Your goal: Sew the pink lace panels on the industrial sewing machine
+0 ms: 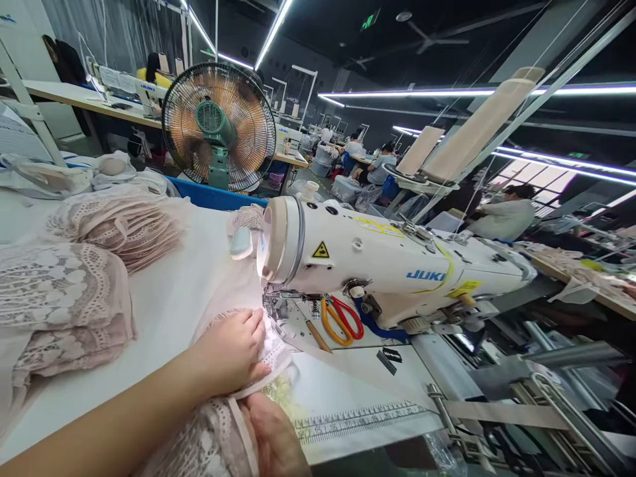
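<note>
My left hand (229,350) presses down on a pale pink lace garment piece (203,434), fingers curled and held together close to the needle area of the white sewing machine (322,248). Below it, nearer to me, my right hand (274,434) grips the edge of the same lace piece between thumb and fingers, with the fingers partly hidden. The lace runs from my lap side up over the table to the presser foot (271,301). Part of it under the left hand is brightly lit.
Stacks of lace pieces (74,311) lie at left. Orange-handled scissors (334,324), red-handled scissors (350,318), a wooden-handled awl (318,336) and a black blade (392,355) lie under and beside the machine arm. A ruler tape (362,422) runs along the front. A fan (218,129) stands behind.
</note>
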`<state>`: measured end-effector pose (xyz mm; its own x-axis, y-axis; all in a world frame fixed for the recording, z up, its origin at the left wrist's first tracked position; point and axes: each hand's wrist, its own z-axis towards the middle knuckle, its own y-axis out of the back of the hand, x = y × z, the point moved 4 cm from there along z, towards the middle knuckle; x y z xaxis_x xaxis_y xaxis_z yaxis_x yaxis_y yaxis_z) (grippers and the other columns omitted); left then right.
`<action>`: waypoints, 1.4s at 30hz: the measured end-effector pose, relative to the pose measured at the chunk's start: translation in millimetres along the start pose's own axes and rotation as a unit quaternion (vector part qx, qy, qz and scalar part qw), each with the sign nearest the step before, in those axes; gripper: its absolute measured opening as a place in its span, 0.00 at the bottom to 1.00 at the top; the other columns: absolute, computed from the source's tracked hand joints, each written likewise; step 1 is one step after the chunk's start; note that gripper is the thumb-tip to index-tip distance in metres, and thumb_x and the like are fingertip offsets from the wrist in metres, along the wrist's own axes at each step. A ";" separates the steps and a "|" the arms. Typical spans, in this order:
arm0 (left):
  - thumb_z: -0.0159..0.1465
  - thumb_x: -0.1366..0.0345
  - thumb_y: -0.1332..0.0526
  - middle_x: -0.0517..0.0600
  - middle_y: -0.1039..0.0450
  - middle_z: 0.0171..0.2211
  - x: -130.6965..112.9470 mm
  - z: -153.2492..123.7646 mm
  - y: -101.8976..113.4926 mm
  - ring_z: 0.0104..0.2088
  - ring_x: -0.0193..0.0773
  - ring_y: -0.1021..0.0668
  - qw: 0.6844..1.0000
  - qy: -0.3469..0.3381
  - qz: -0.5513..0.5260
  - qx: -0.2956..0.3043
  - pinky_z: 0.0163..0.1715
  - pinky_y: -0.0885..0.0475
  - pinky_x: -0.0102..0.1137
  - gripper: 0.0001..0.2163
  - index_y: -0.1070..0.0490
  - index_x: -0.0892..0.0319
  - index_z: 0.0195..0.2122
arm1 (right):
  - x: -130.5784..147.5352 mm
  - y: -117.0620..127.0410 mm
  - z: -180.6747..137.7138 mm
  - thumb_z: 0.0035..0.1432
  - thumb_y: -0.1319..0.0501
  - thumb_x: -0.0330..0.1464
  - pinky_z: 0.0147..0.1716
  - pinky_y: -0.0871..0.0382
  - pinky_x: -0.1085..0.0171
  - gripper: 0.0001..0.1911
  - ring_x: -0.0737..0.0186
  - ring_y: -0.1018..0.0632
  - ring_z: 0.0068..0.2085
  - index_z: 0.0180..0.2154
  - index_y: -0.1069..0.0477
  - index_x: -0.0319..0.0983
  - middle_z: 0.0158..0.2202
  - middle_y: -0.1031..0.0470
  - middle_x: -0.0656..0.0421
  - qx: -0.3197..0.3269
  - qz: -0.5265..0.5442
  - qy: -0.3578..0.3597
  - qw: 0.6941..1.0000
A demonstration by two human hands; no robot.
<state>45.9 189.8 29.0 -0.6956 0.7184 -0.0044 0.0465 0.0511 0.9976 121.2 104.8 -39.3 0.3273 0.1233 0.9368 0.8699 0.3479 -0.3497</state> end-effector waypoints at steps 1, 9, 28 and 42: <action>0.67 0.49 0.40 0.70 0.38 0.64 1.4 -0.6 -0.7 0.63 0.59 0.31 1.000 0.008 -0.003 0.005 0.61 0.33 0.44 0.34 0.36 0.76 0.63 | 0.3 -1.0 1.1 0.47 0.41 0.58 0.53 0.29 0.41 0.39 0.37 0.26 0.58 0.57 0.26 0.49 0.46 0.19 0.52 -0.021 0.017 -0.004 1.000; 0.68 0.67 0.42 0.62 0.34 0.64 32.0 -5.7 -12.2 0.63 0.55 0.30 0.999 0.024 0.008 -0.045 0.61 0.36 0.51 0.17 0.29 0.60 0.58 | 0.9 -19.2 2.1 0.49 0.34 0.49 0.51 0.28 0.46 0.34 0.43 0.24 0.54 0.55 0.25 0.43 0.47 0.21 0.50 0.019 0.168 -0.069 0.983; 0.61 0.71 0.41 0.50 0.23 0.34 -4.0 -15.6 9.3 0.34 0.41 0.22 0.995 -0.082 -0.045 -0.032 0.43 0.26 0.39 0.04 0.29 0.59 0.30 | 83.3 65.5 39.2 0.58 0.40 0.26 0.39 0.30 0.63 0.07 0.57 0.25 0.42 0.33 0.24 0.39 0.42 0.23 0.55 -0.036 -0.766 0.123 0.630; 0.64 0.70 0.39 0.52 0.26 0.39 3.2 -8.8 -6.7 0.39 0.44 0.25 0.991 -0.104 0.009 -0.083 0.35 0.33 0.36 0.05 0.23 0.56 0.36 | 69.7 58.5 24.9 0.64 0.42 0.28 0.33 0.37 0.63 0.10 0.61 0.28 0.35 0.31 0.26 0.40 0.34 0.23 0.58 -0.005 -0.755 0.267 0.599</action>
<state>37.0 185.7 22.9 -0.5320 0.8466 0.0164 -0.0725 -0.0648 0.9953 185.8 156.9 5.7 -0.7662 -0.6405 0.0516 0.3257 -0.3178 0.8905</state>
